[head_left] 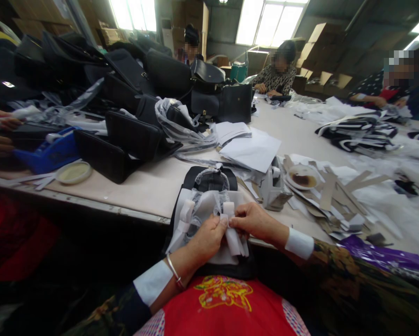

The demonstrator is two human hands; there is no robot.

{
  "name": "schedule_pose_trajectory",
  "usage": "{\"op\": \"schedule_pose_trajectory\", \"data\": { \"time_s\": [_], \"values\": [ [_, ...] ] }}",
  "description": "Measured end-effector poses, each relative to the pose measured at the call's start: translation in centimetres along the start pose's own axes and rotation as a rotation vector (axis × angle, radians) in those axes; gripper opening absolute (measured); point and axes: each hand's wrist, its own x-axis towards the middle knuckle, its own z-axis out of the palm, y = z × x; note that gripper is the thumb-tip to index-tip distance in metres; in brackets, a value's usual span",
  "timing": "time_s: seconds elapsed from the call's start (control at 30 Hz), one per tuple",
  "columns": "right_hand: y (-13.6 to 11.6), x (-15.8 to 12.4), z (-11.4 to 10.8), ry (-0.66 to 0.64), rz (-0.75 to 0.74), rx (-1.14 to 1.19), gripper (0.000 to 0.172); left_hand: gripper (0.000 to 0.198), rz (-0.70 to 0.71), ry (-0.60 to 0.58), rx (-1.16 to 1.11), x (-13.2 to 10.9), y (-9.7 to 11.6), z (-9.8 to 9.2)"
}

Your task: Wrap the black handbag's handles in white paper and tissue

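Observation:
A black bag point(192, 177) leans on the table's front edge before me, its straps and handle wrapped in clear plastic. White foam paper point(206, 201) covers its front, and a white strip is wound round the strap part on the left. My left hand point(208, 240) pinches the white wrapping strip point(234, 242) on the right strap part with thumb and finger. From the right, my right hand point(253, 221) closes its fingers on the same strip, close to the left fingertips. The fingers hide the strip's exact fold.
A tape dispenser point(275, 186) stands right of the bag, beside cardboard scraps point(330, 189) and a stained dish point(302, 177). White paper sheets point(253, 147) lie behind. Black bags point(136, 135) pile up at left, near a blue tape dispenser point(50, 149). Co-workers sit across the table and at left.

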Motion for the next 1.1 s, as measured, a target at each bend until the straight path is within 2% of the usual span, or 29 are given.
{"op": "schedule_pose_trajectory", "data": {
  "time_s": [0.2,0.47,0.73,0.9,1.1],
  "values": [
    [-0.1,0.4,0.2,-0.028,-0.015,0.024,0.027,0.055,-0.040,-0.067,-0.132,0.2,-0.4,-0.3],
    [-0.2,0.1,-0.7,-0.164,0.013,0.078,0.024,0.054,0.019,-0.047,-0.079,0.4,-1.1,-0.5],
    [0.0,0.3,0.2,-0.040,0.058,0.117,0.028,0.054,0.015,-0.071,-0.126,0.4,-0.7,-0.1],
    [-0.1,0.8,0.7,0.022,0.077,0.100,0.031,0.051,-0.040,-0.051,-0.222,0.3,-0.2,0.3],
    [0.1,0.5,0.4,0.000,0.058,0.120,0.028,0.050,-0.045,0.028,-0.225,0.3,-0.3,0.7]
  ]
}}
